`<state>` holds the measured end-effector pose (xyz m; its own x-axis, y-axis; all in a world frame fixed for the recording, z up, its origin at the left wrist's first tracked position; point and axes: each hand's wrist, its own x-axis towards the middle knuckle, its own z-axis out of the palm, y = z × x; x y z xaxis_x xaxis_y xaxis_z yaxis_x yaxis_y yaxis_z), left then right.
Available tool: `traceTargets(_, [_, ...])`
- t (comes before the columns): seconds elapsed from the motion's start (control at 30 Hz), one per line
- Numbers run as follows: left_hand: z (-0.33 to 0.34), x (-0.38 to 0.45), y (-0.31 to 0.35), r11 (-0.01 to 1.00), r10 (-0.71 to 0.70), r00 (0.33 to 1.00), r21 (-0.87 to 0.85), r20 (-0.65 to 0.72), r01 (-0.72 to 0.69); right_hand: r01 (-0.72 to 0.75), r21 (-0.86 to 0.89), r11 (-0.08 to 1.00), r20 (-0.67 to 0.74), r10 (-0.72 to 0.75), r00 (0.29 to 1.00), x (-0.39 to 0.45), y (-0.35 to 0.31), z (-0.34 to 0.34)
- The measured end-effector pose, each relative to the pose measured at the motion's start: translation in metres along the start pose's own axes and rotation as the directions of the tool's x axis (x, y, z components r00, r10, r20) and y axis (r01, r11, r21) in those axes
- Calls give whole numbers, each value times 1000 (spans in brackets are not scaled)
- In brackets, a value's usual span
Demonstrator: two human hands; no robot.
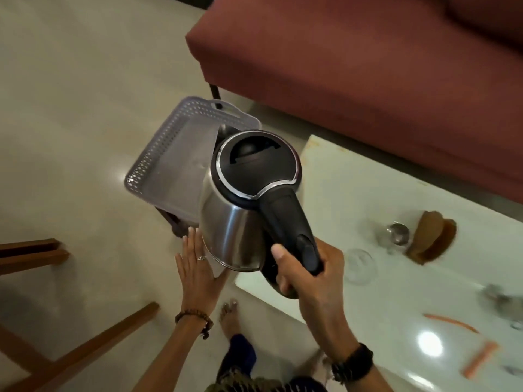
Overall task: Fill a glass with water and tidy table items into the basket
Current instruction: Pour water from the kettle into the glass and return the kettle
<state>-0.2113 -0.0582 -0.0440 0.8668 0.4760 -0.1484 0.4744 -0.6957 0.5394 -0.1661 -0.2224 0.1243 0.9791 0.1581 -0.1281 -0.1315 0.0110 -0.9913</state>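
Observation:
My right hand [308,274] grips the black handle of a steel electric kettle [235,216], held in the air over the white table's left end, lid closed. My left hand [198,267] is flat with fingers apart, its fingertips against the kettle's lower side. Behind the kettle, a grey perforated basket [169,157] stands on a low dark stool beside the table; I see nothing in it. On the white table [339,179] stand a clear glass [360,265], a small steel cup [397,233] and a brown wooden holder [433,240]. Orange items [452,322] lie at the right, blurred.
A maroon sofa [353,66] runs behind the table. Wooden chair legs [93,343] cross the floor at lower left. My bare foot [229,318] is on the pale tiled floor by the table's corner. More blurred small things [501,299] sit at the table's right edge.

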Motion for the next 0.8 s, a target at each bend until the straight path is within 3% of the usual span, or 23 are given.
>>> traceTargets(0.2, [55,-81,73,983,172,966,-101,195,-154,-97,-142,985,-112,81,990,-65,-30,-128])
traceTargets(0.43, [142,-99,133,957,287,849,-93,444,-274,-250,-277,928,-220,192,956,-95,-14,-224])
traceTargets(0.57, [175,-78,153,965,262,841,-137,473,-224,-321,-342,883,-226,255,940,-98,9,-257])
traceTargets(0.7, [195,-56,162,949,315,795,-165,518,-269,-375,-375,848,-209,317,925,-99,29,-270])
traceTargets(0.8, [201,-49,165,954,285,821,-225,494,-196,-381,-406,831,-192,330,924,-98,42,-272])
